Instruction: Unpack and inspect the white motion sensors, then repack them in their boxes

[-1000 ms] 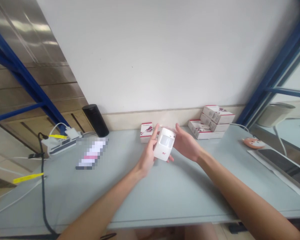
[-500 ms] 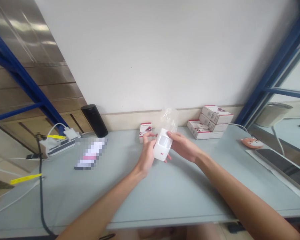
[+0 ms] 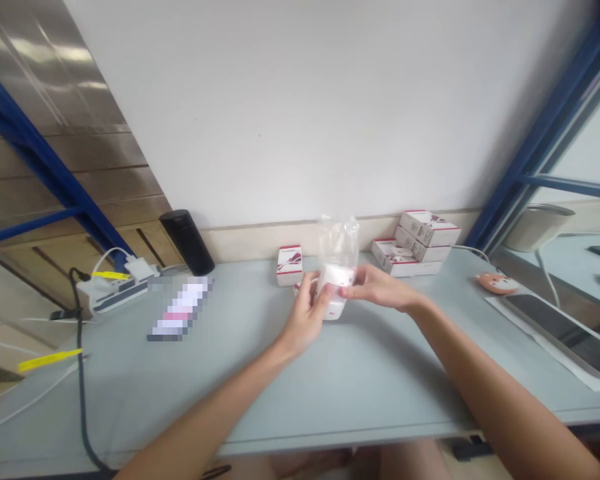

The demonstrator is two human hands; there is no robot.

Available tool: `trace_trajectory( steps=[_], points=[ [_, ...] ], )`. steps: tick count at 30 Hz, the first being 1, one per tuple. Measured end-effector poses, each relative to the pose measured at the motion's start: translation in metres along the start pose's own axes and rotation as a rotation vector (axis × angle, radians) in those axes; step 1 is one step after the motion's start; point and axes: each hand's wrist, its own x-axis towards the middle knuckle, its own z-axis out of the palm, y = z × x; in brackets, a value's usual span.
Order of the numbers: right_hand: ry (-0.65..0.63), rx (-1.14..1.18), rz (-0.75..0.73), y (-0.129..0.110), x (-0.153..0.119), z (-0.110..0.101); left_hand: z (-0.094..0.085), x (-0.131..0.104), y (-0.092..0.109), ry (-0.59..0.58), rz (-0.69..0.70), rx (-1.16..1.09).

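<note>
A white device (image 3: 334, 309) with a small red mark is held upright between both hands above the grey table. A clear plastic bag (image 3: 338, 241) rises from it and covers its upper part. My left hand (image 3: 307, 313) grips the device and bag from the left, thumb on the front. My right hand (image 3: 377, 287) pinches them from the right, with its thumb across the front. Just behind my left hand stands a small red and white box (image 3: 289, 265); part of another red and white item shows beside my left fingers.
Red and white boxes (image 3: 424, 237) are stacked at the back right. A black cylinder (image 3: 187, 241), a power strip (image 3: 123, 293) and a blurred phone (image 3: 180, 310) are at left. An orange object (image 3: 497, 283) and a dark tablet-like slab (image 3: 563, 333) lie at right.
The clear bag now comes down over the device's upper part, which was bare before. Both thumbs have moved onto the front, and the device's window is now hidden.
</note>
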Motion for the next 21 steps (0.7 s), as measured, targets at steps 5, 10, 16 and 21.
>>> trace_trajectory(
  steps=[5,10,16,21],
  points=[
    [-0.002,-0.144,0.045,0.02,-0.02,-0.022,0.004,-0.004,-0.015,-0.17,0.049,0.054],
    [0.008,-0.215,0.09,0.033,-0.024,-0.027,0.004,-0.005,-0.018,-0.188,0.064,0.089],
    [-0.063,-0.342,0.066,0.043,-0.017,-0.018,0.003,0.0,-0.018,-0.119,0.034,0.052],
    [-0.056,-0.34,0.043,0.045,-0.021,-0.021,0.002,0.001,-0.025,-0.163,0.041,0.171]
  ],
)
